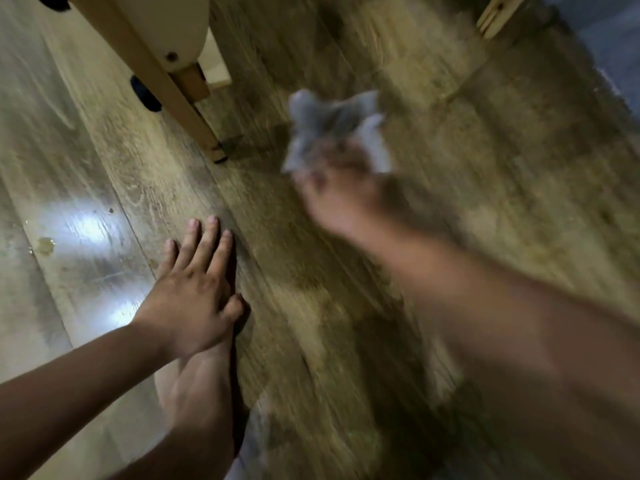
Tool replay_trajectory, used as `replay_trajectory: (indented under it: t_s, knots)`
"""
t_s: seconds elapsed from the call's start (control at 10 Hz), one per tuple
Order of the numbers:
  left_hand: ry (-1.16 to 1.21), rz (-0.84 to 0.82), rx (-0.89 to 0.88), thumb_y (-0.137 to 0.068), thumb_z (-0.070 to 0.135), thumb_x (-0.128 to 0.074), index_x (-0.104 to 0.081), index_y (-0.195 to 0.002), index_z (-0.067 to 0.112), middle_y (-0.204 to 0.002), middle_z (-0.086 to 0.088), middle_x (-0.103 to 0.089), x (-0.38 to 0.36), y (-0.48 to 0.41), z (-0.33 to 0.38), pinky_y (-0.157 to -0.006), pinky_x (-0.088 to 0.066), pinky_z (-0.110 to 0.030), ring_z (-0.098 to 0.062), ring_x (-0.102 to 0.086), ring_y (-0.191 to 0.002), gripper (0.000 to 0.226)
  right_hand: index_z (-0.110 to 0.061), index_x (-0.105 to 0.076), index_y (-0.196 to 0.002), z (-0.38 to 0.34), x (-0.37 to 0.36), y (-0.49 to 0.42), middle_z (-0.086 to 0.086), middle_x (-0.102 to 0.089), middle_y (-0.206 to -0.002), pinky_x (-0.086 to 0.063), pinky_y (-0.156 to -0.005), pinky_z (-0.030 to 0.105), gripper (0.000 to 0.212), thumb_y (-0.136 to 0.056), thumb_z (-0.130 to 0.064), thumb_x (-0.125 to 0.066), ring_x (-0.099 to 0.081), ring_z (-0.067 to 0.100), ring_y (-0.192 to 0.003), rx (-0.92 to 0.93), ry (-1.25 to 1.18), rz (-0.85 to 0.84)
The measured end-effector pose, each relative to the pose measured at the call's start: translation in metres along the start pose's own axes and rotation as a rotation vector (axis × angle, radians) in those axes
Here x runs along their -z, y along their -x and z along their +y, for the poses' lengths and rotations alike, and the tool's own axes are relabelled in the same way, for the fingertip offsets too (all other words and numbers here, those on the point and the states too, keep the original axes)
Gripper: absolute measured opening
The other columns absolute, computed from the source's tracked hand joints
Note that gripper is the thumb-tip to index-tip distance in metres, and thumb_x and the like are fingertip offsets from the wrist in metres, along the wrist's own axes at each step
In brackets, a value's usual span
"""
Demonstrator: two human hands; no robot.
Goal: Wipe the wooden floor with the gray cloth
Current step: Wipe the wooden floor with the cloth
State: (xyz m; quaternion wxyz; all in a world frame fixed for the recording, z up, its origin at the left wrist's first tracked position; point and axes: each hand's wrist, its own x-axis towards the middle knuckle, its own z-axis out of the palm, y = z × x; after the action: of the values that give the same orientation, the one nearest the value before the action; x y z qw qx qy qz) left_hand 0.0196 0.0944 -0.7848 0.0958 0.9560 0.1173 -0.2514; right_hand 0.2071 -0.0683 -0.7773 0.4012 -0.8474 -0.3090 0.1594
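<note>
— Where is the gray cloth (332, 129) to be found?

— It is seen bunched in the right hand (341, 199), above the middle of the view, with crumpled corners sticking out to both sides and upward. It is held over the wooden floor (485, 174), a little to the right of a slanted wooden furniture leg (188, 109).

— Is the floor touched by the cloth?

— That cannot be told. The cloth and the right hand are both heavily blurred.

— How is the right hand's grasp to be described?

— The cloth is clenched in it, so it is closed round the cloth. Finer detail is lost to the blur. The forearm is stretched in from the lower right corner.

— And the left hand (194, 292)?

— It is laid flat on the floor at lower left, palm down, with its fingers (211, 244) straight and close together. Nothing is held by it, and it is set well apart from the cloth.

— What else is shown?

— A patch of reflected light (86, 226) is seen left of the left hand, with a small yellowish spot (45, 245) near it, toward the left edge. A dark rounded object (145, 95) is partly hidden behind the furniture leg, and what it is cannot be told. A pale wooden piece (495, 15) is seen at top right, with a bluish-gray surface (616, 46) beyond it.
</note>
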Motion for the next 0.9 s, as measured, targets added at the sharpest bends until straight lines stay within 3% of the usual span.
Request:
replay_trajectory:
  t_s: [0.1, 0.2, 0.3, 0.4, 0.5, 0.6, 0.7, 0.8, 0.9]
  knots:
    - [0.031, 0.017, -0.024, -0.077, 0.062, -0.019, -0.014, -0.159, 0.007, -0.167, -0.016, 0.003, -0.002, 0.003, -0.001, -0.124, -0.003, -0.055, -0.034, 0.015, -0.152, 0.098, -0.020, -0.043, -0.144, -0.028, -0.062, 0.032, 0.001, -0.032, -0.157, -0.009, -0.121, 0.045, 0.058, -0.099, -0.053, -0.033, -0.018, 0.025, -0.148, 0.285, 0.461, -0.319]
    - [0.023, 0.032, -0.030, -0.078, 0.062, -0.020, -0.013, -0.159, 0.006, -0.166, -0.015, 0.006, -0.005, 0.003, -0.005, -0.123, -0.002, -0.054, -0.032, 0.014, -0.152, 0.099, -0.024, -0.041, -0.145, 0.003, -0.031, 0.043, 0.003, -0.029, -0.159, -0.020, -0.117, 0.045, 0.053, -0.100, -0.049, -0.030, -0.024, 0.025, -0.146, 0.265, 0.484, -0.440]
    - [0.020, 0.031, -0.050, -0.077, 0.063, -0.023, -0.006, -0.159, 0.009, -0.166, -0.013, 0.007, -0.008, 0.001, -0.012, -0.123, -0.001, -0.052, -0.030, 0.014, -0.152, 0.100, -0.025, -0.048, -0.134, 0.076, 0.062, 0.006, 0.009, -0.048, -0.144, -0.045, -0.093, 0.037, 0.053, -0.094, -0.053, -0.027, -0.055, 0.036, -0.119, -0.017, 0.662, -0.173]
    - [0.006, 0.019, -0.057, -0.077, 0.064, -0.024, -0.006, -0.159, 0.009, -0.166, -0.014, 0.007, -0.008, 0.002, -0.014, -0.123, -0.002, -0.053, -0.031, 0.013, -0.153, 0.101, -0.021, -0.048, -0.134, 0.095, 0.056, 0.012, 0.013, -0.044, -0.146, -0.050, -0.088, 0.044, 0.053, -0.094, -0.050, -0.027, -0.057, 0.039, -0.112, -0.163, 0.748, -0.138]
    - [-0.001, 0.025, -0.041, -0.077, 0.063, -0.024, -0.005, -0.159, 0.008, -0.166, -0.014, 0.008, -0.008, 0.001, -0.012, -0.123, -0.003, -0.054, -0.031, 0.013, -0.153, 0.100, -0.015, -0.045, -0.138, 0.063, 0.004, 0.021, 0.016, -0.040, -0.148, -0.048, -0.090, 0.048, 0.047, -0.101, -0.038, -0.030, -0.054, 0.039, -0.116, -0.212, 0.659, -0.118]
    - [-0.009, 0.001, -0.037, -0.077, 0.062, -0.023, -0.005, -0.159, 0.008, -0.166, -0.014, 0.009, -0.006, 0.003, -0.005, -0.123, -0.002, -0.055, -0.031, 0.013, -0.153, 0.100, -0.012, -0.042, -0.142, 0.075, 0.030, 0.017, 0.018, -0.042, -0.147, -0.044, -0.097, 0.047, 0.049, -0.102, -0.037, -0.028, -0.049, 0.039, -0.123, -0.442, 0.655, -0.056]
    - [0.012, 0.017, -0.008, -0.078, 0.062, -0.021, -0.006, -0.159, 0.007, -0.166, -0.014, 0.008, -0.006, 0.002, -0.006, -0.123, 0.001, -0.052, -0.031, 0.014, -0.153, 0.100, -0.012, -0.044, -0.142, 0.054, 0.016, 0.032, 0.018, -0.048, -0.143, -0.042, -0.102, 0.048, 0.052, -0.101, -0.040, -0.029, -0.048, 0.037, -0.126, -0.562, 0.625, 0.212]
    - [-0.007, 0.002, -0.010, -0.077, 0.064, -0.021, -0.006, -0.159, 0.007, -0.167, -0.014, 0.009, -0.004, 0.004, -0.004, -0.123, 0.001, -0.051, -0.029, 0.015, -0.153, 0.101, -0.015, -0.050, -0.141, 0.000, -0.041, 0.078, 0.015, -0.048, -0.145, -0.032, -0.110, 0.052, 0.051, -0.099, -0.042, -0.036, -0.042, 0.036, -0.134, -0.330, 0.509, 0.103]
    - [0.014, -0.016, -0.007, -0.075, 0.065, -0.021, -0.004, -0.160, 0.009, -0.166, -0.012, 0.011, -0.002, 0.003, -0.005, -0.123, 0.002, -0.050, -0.028, 0.016, -0.153, 0.103, -0.019, -0.058, -0.134, -0.030, -0.063, 0.124, 0.006, -0.047, -0.149, -0.024, -0.117, 0.049, 0.047, -0.096, -0.042, -0.041, -0.034, 0.028, -0.142, 0.015, 0.391, -0.183]
